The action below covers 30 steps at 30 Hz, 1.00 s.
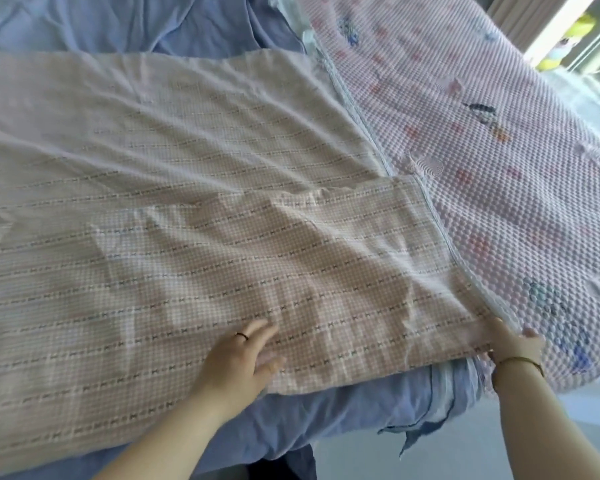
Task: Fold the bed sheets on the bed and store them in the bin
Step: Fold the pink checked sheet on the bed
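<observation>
My left grip (243,358) lies released, fingers flat on the pink gingham sheet (187,202), thin and creased, spread across the bed over blue bedding (326,420). My right grip (513,344) pinches the sheet's near corner, beside a bubble-textured pink quilt (499,202).

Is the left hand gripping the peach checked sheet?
No, the left hand lies flat on the peach checked sheet with its fingers straight and spread, not curled round the cloth.
</observation>
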Each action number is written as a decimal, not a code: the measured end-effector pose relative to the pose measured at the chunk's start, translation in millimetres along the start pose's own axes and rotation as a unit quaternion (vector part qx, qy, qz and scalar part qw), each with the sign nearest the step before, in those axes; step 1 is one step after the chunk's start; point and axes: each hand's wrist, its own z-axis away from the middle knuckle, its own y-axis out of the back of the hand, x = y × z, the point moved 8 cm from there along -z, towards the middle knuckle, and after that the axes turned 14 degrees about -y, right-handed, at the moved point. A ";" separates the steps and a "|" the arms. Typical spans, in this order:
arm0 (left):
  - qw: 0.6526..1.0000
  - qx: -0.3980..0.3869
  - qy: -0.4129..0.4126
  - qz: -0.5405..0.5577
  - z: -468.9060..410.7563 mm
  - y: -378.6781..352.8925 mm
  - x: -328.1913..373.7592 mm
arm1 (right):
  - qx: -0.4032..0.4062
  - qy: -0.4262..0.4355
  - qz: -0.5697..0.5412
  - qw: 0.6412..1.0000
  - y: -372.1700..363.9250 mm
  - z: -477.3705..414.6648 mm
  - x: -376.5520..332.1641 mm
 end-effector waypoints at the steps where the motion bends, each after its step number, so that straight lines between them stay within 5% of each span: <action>1: 0.999 0.041 0.002 -0.009 -4.4 7.2 -3.6 | 0.007 0.026 0.031 0.999 -0.2 -1.7 -10.0; 5: 0.994 0.084 0.032 -0.061 -39.0 29.1 -21.6 | -0.006 0.132 0.123 0.984 -27.2 -3.2 -60.3; 16: 0.982 0.139 0.098 -0.076 -222.8 58.2 -7.0 | -0.212 0.208 0.276 0.914 -189.0 -23.2 -169.0; 26: 0.957 0.058 0.247 -0.139 -335.0 99.4 -92.9 | -0.261 0.310 0.344 0.847 -356.7 -11.6 -290.6; 30: 0.957 0.082 0.245 -0.134 -400.5 128.9 -119.1 | -0.274 0.348 0.361 0.821 -433.0 6.8 -333.7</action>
